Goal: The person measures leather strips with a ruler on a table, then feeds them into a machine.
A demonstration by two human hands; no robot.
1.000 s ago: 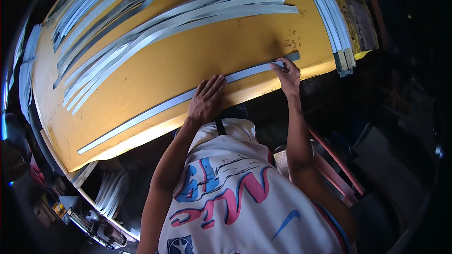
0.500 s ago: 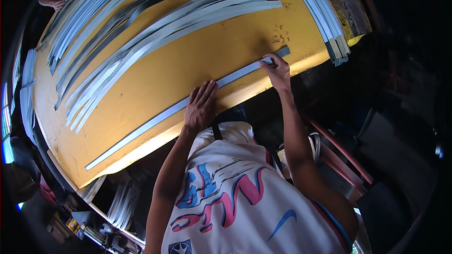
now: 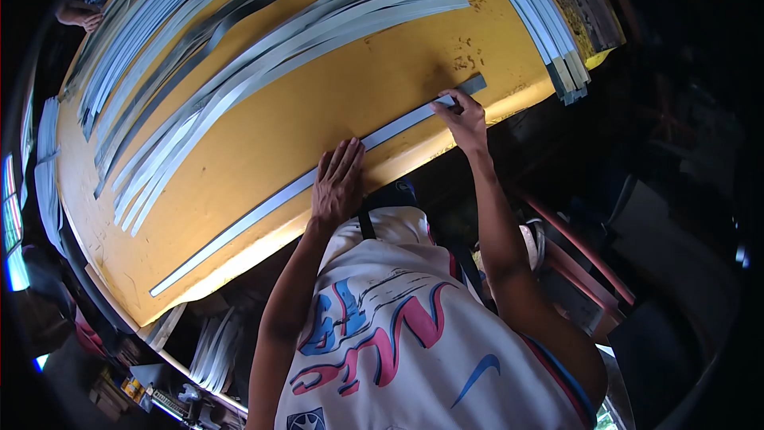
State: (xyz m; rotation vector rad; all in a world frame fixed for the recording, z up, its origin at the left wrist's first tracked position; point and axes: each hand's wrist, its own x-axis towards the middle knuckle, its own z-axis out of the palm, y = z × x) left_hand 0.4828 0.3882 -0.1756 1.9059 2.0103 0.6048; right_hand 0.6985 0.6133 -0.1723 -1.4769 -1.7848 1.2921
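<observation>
A long narrow white strip (image 3: 263,209) lies slantwise along the near edge of the yellow table (image 3: 318,119). It rests on a darker grey strip (image 3: 475,84), whose bare end sticks out past it at the right. My left hand (image 3: 338,179) lies flat across the middle of the strips, fingers stretched out together. Near the right end, my right hand (image 3: 466,121) pinches the white strip's tip between thumb and fingers. Whether the grey strip is also in that pinch is hidden.
Several loose pale strips (image 3: 263,84) fan across the table beyond my hands. A bundle of strips (image 3: 537,20) lies at the right edge, more strips (image 3: 48,171) at the left. Another person's hand (image 3: 90,21) is at the far left corner.
The view has shifted slightly. Both my hands keep nearly the same places on the strip. The other person's hand at the far corner appears a little lower.
</observation>
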